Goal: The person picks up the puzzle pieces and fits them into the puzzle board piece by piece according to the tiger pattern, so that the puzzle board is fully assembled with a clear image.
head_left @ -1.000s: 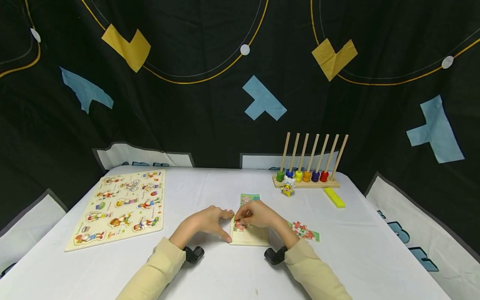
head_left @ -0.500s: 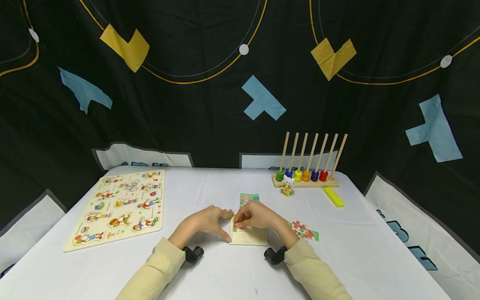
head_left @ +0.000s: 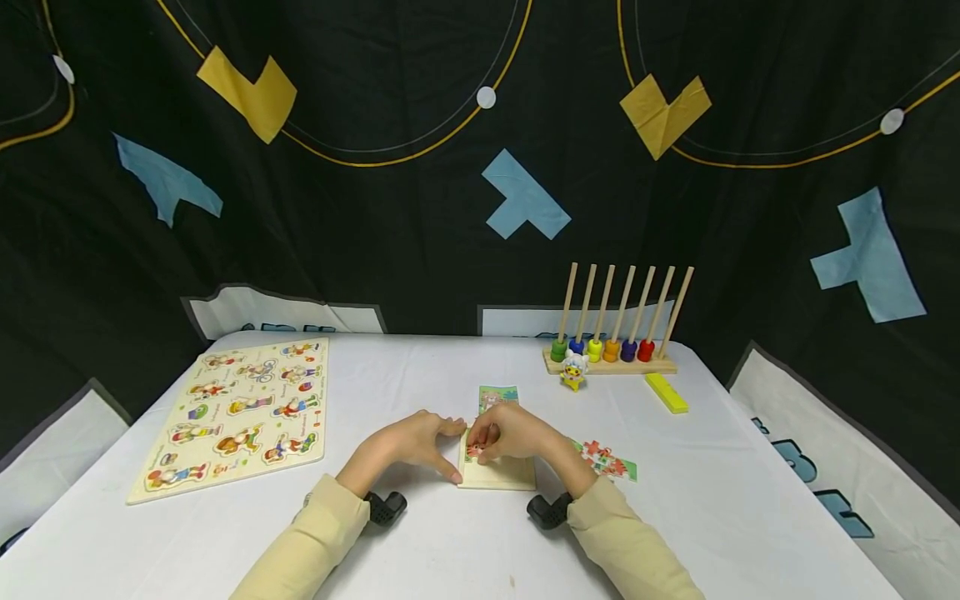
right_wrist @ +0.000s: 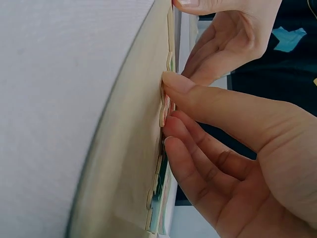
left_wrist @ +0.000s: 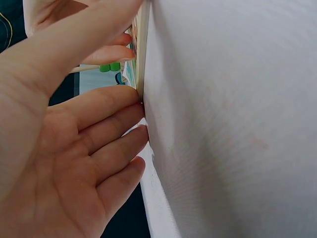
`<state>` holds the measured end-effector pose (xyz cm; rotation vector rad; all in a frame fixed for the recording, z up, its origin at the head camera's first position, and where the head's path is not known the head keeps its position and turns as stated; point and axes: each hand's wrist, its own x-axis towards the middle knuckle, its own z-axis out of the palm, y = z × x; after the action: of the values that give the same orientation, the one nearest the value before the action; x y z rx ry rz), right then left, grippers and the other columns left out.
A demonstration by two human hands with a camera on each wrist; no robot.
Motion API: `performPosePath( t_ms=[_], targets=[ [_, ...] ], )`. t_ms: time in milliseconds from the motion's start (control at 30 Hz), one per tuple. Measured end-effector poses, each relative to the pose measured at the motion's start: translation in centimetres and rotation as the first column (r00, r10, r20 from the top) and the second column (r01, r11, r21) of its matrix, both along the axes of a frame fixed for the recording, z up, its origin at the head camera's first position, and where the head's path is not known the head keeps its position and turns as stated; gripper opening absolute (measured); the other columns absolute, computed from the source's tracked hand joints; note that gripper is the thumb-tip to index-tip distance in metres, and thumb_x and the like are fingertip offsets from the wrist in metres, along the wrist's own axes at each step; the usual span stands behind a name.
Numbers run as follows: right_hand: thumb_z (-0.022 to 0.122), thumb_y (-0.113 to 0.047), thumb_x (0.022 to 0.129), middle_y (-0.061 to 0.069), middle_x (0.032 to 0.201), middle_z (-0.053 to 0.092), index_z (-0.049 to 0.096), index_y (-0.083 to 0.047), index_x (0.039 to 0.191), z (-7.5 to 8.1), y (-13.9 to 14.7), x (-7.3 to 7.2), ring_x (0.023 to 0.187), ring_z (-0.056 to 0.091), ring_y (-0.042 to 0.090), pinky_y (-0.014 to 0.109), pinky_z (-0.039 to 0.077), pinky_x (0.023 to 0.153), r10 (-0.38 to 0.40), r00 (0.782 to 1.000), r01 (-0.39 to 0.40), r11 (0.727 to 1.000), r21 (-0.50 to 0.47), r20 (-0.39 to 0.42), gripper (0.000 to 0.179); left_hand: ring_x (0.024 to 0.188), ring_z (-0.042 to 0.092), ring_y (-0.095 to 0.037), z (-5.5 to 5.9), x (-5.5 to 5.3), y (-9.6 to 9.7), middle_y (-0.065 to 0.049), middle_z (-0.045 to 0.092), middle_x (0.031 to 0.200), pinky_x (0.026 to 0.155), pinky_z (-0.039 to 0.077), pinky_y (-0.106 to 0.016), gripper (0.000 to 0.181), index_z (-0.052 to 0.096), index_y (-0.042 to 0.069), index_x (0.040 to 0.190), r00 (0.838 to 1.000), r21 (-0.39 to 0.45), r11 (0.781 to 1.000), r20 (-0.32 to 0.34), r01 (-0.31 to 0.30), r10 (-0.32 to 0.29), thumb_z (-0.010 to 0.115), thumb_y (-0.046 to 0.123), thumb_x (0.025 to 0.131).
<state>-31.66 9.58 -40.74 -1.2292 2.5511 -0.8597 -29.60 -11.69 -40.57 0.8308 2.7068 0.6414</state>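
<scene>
In the head view a wooden puzzle tray (head_left: 498, 475) lies on the table between the two hands. My left hand (head_left: 415, 442) is at its left side, thumb and fairly straight fingers touching the edge; the left wrist view shows the fingertips against the tray's edge (left_wrist: 143, 54). My right hand (head_left: 517, 433) reaches over the tray, and its thumb and fingers pinch a reddish puzzle piece (right_wrist: 163, 106) lying at the tray's surface. Part of a printed red picture (head_left: 473, 450) shows at the fingertips. The hand hides much of the tray's upper part.
Loose red and green jigsaw pieces (head_left: 606, 461) lie right of the tray. A green picture card (head_left: 497, 395) is behind it. A large peg puzzle board (head_left: 240, 412) lies left. At the back right are a bead rack (head_left: 611, 367), a small figurine (head_left: 573, 372) and a yellow block (head_left: 666, 393).
The right thumb and fingers shift slightly over the piece, covering more of the red picture. The left hand stays at the tray's edge. The head view drifts very slightly.
</scene>
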Motion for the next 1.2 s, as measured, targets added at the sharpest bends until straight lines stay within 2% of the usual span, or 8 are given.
performPosePath(
  t_ms=[400, 767, 1000, 1200],
  targets=[
    [0.081, -0.005, 0.076, -0.004, 0.072, 0.063, 0.075, -0.007, 0.092, -0.1, -0.2, 0.1, 0.065, 0.054, 0.01, 0.019, 0.045, 0.057, -0.028, 0.999, 0.028, 1.0, 0.006, -0.042, 0.017, 0.135, 0.04, -0.031, 0.0, -0.1, 0.0, -0.011, 0.05, 0.141, 0.109, 0.033, -0.046, 0.084, 0.056, 0.003, 0.134, 1.0, -0.01, 1.0, -0.001, -0.015, 0.015, 0.087, 0.041, 0.066],
    [0.079, -0.009, 0.08, -0.001, 0.077, 0.066, 0.074, -0.006, 0.097, -0.2, 0.4, -0.2, 0.067, 0.058, 0.008, 0.019, 0.048, 0.06, 0.02, 1.0, -0.02, 1.0, 0.011, -0.017, 0.018, 0.134, 0.041, -0.031, -0.2, -0.2, -0.1, -0.011, 0.05, 0.141, 0.109, 0.034, -0.046, 0.084, 0.056, 0.003, 0.134, 1.0, -0.002, 1.0, -0.004, 0.006, -0.006, 0.086, 0.042, 0.066],
    [0.074, -0.015, 0.085, -0.001, 0.088, 0.067, 0.073, -0.009, 0.102, 0.6, 1.7, -0.3, 0.079, 0.061, 0.012, 0.023, 0.05, 0.067, -0.03, 0.999, 0.031, 0.999, 0.04, -0.015, 0.018, 0.134, 0.041, -0.03, -0.2, -0.2, -0.1, -0.01, 0.049, 0.141, 0.109, 0.034, -0.046, 0.084, 0.056, 0.004, 0.135, 1.0, -0.007, 1.0, -0.005, -0.002, 0.002, 0.087, 0.042, 0.066],
    [0.072, -0.014, 0.088, 0.002, 0.097, 0.069, 0.072, -0.008, 0.105, 1.6, 3.8, 0.0, 0.085, 0.062, 0.015, 0.026, 0.051, 0.069, -0.088, 0.996, 0.089, 0.994, 0.058, -0.01, 0.018, 0.134, 0.041, -0.03, -0.1, -0.1, 0.0, -0.01, 0.05, 0.141, 0.11, 0.033, -0.044, 0.084, 0.056, 0.004, 0.134, 1.0, -0.003, 1.0, -0.007, -0.007, 0.007, 0.087, 0.041, 0.066]
  ],
)
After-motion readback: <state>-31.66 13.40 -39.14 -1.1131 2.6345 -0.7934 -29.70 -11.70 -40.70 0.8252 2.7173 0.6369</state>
